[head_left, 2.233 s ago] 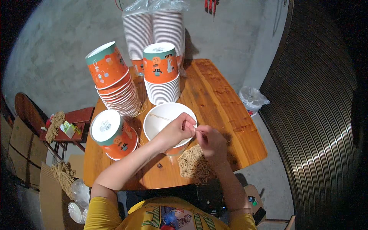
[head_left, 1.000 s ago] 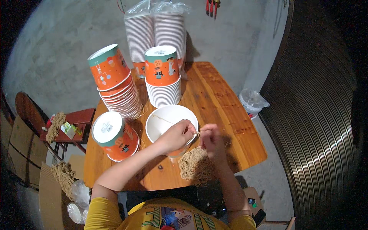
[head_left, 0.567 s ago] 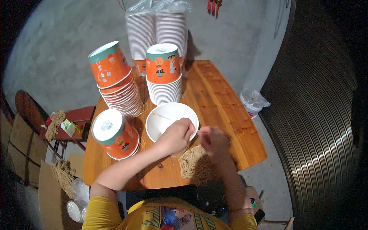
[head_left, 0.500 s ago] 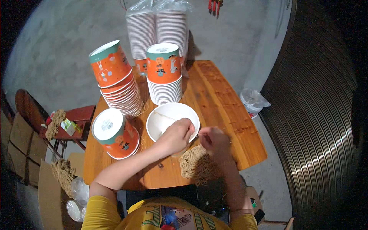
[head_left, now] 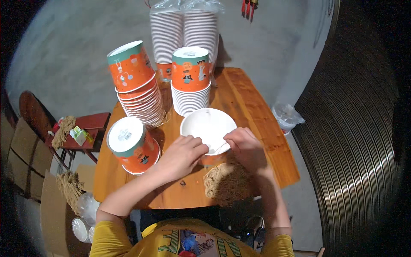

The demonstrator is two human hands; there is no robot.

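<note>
A paper bucket [head_left: 205, 125] with a white inside stands mouth up on the table before me. My left hand [head_left: 183, 157] is closed at its near left rim, fingers curled in a pinch. At the near right rim my right hand [head_left: 246, 149] is pinched too. A thin pale string [head_left: 221, 148] spans the gap between both hands along the near rim; its ends are hidden in my fingers. Just below the bucket, partly shaded by my right arm, lies a bundle of tan string [head_left: 218, 182].
To the left are an upturned orange bucket [head_left: 133, 147] and a leaning stack [head_left: 139, 94] with string around it. Another stack [head_left: 190, 81] stands behind, before tall bagged stacks [head_left: 166, 36]. A red side table [head_left: 92, 122] holds more string; a ribbed shutter [head_left: 355, 128] rises at right.
My hands have moved apart, the left one drawing back to the left rim and the right one to the right rim. The string now stretches between them. The whole view has shifted slightly.
</note>
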